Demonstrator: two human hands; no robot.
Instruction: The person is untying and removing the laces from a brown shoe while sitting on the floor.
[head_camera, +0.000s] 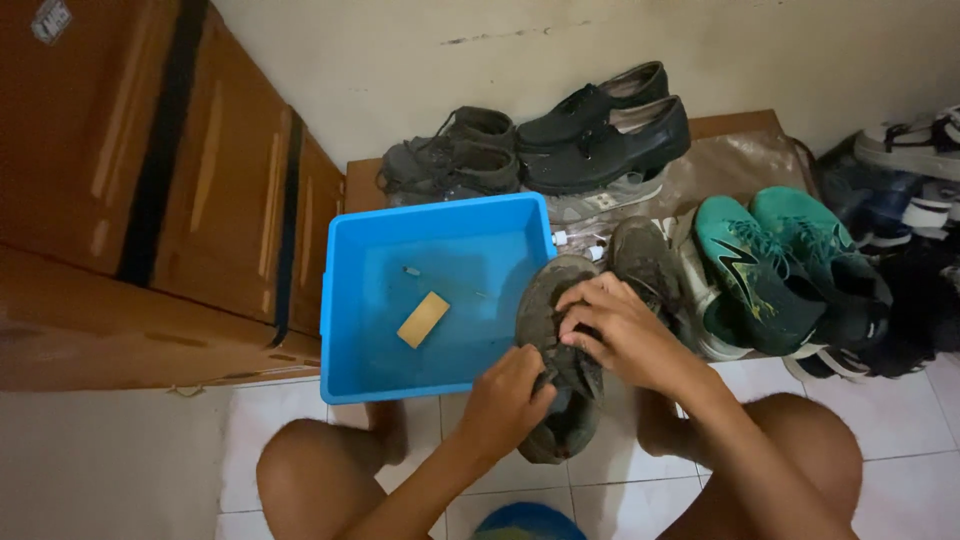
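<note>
I squat over a dirty grey-brown shoe lying on the white tiled floor beside a blue plastic tub. My left hand pinches the shoe near its opening and laces. My right hand rests on top of the same shoe, fingers curled over its upper. A second dirty shoe lies just behind, beside my right hand. Inside the tub lies a small tan rectangular sponge in shallow water.
A wooden cabinet stands at the left. Along the wall sit dark grey shoes, black leather shoes, teal sport shoes and sandals. My bare knees frame the bottom.
</note>
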